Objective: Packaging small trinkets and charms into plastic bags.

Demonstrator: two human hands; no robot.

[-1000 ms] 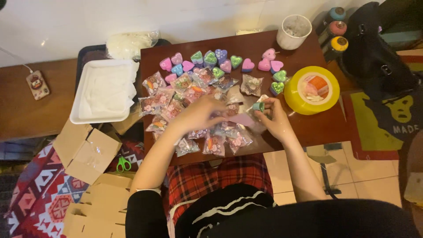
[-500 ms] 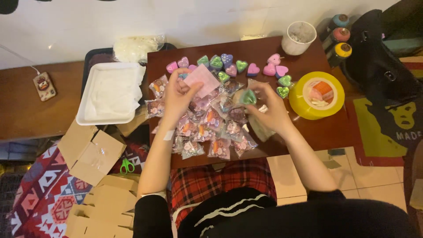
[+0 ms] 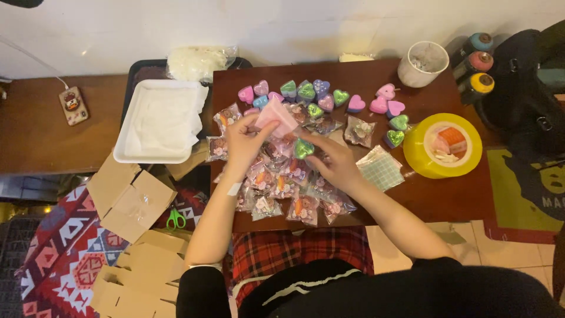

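Dim warm indoor light, soft focus, slight blur

In my left hand [image 3: 246, 141] I hold a small pink bag [image 3: 276, 113], flat and soft-looking, tilted with one corner up, lifted above the table [image 3: 447, 200] near the middle of its far half. My right hand [image 3: 332, 162] pinches a green heart [image 3: 303, 148], shiny and foil-like, point down, just beside the bag's lower edge, the two close but not clearly touching. Both hover over a heap of clear packets [image 3: 294, 194] spread toward the table's near edge
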